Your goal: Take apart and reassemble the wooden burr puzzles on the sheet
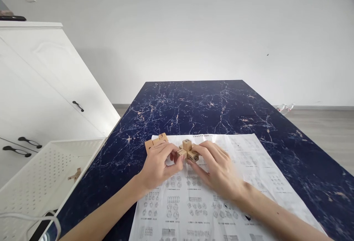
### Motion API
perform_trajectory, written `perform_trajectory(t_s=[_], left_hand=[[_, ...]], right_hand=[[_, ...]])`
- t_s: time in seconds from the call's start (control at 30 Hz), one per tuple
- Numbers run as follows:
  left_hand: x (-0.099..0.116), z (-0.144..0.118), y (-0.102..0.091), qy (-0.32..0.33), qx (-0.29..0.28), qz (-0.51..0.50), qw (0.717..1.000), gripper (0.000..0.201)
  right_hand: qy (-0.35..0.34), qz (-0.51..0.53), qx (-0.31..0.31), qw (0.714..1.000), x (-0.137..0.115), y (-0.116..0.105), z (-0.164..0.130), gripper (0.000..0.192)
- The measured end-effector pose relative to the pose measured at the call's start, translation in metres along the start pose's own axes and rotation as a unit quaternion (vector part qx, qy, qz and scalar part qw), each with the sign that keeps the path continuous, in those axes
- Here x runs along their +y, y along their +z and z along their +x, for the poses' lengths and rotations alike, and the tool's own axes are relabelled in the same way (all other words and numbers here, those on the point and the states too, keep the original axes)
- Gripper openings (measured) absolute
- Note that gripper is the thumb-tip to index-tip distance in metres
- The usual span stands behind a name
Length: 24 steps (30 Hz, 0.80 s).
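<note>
Both hands met over a small cluster of wooden blocks (188,151) that sat on a printed sheet (249,167) spread across the near half of the dark blue marbled surface (210,104). The left hand (159,165) came in from the lower left, its fingers (177,157) curled and pinched on the left side of the cluster, gripping one of the pale cube-shaped pieces. The right hand (217,167) reached in from the lower right, its fingers (197,148) bent around the right side of the same cluster and pressed against it, so the blocks were held between the two hands, roughly at the middle of the sheet's far portion. One cube stood up at the top of the cluster, and dark markings showed on some faces, too small to read. Just beyond the left hand, at the sheet's far left corner, lay another wooden piece (156,142), flat and apart from the cluster. The sheet was covered with rows of small diagrams. To the left of the surface stood a white perforated basket (33,182) with a small wooden piece (74,175) lying inside it, and behind that a white cabinet (35,86) with dark handles.
</note>
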<state>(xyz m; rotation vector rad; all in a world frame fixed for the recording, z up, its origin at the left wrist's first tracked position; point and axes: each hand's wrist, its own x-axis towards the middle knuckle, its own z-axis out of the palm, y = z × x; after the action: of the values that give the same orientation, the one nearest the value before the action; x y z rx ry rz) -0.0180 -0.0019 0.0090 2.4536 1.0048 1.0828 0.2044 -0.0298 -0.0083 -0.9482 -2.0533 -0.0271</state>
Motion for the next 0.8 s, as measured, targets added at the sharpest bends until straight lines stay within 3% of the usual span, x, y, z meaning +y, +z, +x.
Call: perform_trajectory(t_s=[0.13, 0.2, 0.3, 0.4, 0.47, 0.6, 0.7, 0.8], left_hand=[[-0.002, 0.002, -0.004, 0.0, 0.006, -0.022, 1.0, 0.019], [-0.003, 0.003, -0.008, -0.029, -0.008, -0.065, 0.997, 0.042], [-0.003, 0.005, -0.013, -0.079, -0.104, -0.149, 0.98, 0.083], [-0.001, 0.005, -0.015, -0.095, -0.178, -0.207, 0.957, 0.069], [0.0, 0.005, -0.014, -0.102, -0.181, -0.237, 0.949, 0.062], [0.0, 0.004, -0.012, -0.145, -0.19, -0.279, 0.93, 0.086], [0.001, 0.004, -0.011, -0.165, -0.189, -0.266, 0.931, 0.066], [0.004, 0.004, -0.009, -0.172, -0.174, -0.254, 0.936, 0.068]], right_hand=[[-0.009, 0.065, -0.014, 0.998, 0.004, -0.002, -0.001, 0.015], [-0.008, 0.108, -0.024, 0.994, 0.006, -0.004, -0.003, 0.016], [-0.004, 0.171, -0.043, 0.984, 0.005, -0.007, -0.004, 0.02], [0.031, 0.221, -0.072, 0.972, 0.001, -0.01, -0.005, 0.022], [0.068, 0.237, -0.086, 0.965, -0.002, -0.011, -0.005, 0.023], [0.095, 0.235, -0.069, 0.965, -0.004, -0.011, -0.005, 0.019], [0.115, 0.242, -0.073, 0.961, -0.005, -0.01, -0.004, 0.018], [0.17, 0.254, -0.092, 0.948, -0.006, -0.011, -0.002, 0.011]])
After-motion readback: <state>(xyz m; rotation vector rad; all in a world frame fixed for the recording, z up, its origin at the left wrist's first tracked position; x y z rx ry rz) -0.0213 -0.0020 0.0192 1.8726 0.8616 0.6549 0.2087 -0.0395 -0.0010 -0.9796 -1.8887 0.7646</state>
